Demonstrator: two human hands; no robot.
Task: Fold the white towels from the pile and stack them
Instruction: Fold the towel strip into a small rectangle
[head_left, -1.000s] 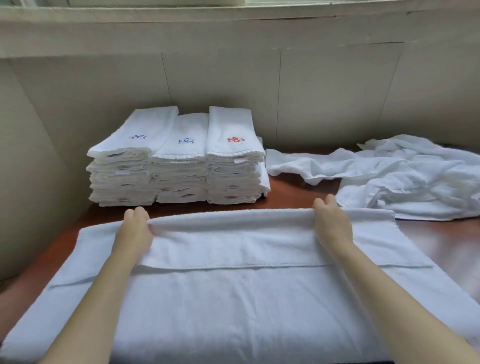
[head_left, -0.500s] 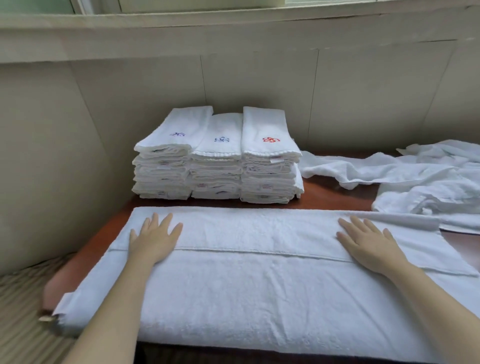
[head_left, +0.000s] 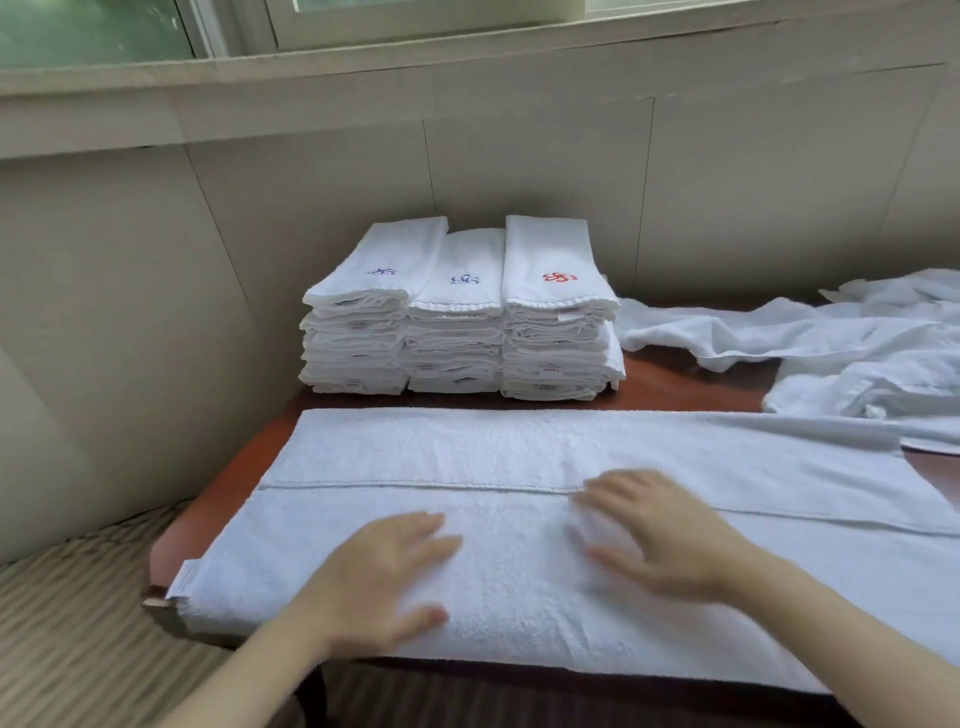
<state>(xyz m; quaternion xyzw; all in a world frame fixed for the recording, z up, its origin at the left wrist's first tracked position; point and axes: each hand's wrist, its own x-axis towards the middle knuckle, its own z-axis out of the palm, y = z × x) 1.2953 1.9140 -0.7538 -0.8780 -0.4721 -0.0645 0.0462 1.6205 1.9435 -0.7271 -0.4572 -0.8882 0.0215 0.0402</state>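
Since half a second ago, both hands have left the outer ends of the folded flap and come inward and toward us. The left hand (head_left: 384, 577) now lies on the near half of the spread towel (head_left: 519, 447). The right hand (head_left: 660, 535) is near it, its fingertips at the hem line of the flap. The towel itself has not shifted: its far long edge lies folded over toward us, and the hem runs straight from left to right.

The spread towel covers most of the near table (head_left: 675, 384), and its near edge hangs over the front. We judge the first lengthwise fold as done and the current step as smoothing before a second fold.

The pile of unfolded towels (head_left: 857, 353) lies at the far right and appears to overlap the far right end of the spread towel, so work remains. The three stacks of folded towels (head_left: 457, 312) stand side by side at the wall, just beyond the spread towel and apart from it.

Both hands are flat, palms down on the terry, with fingers extended and spread. They grip nothing. Both are motion-blurred, so we cannot tell the direction of the stroke.
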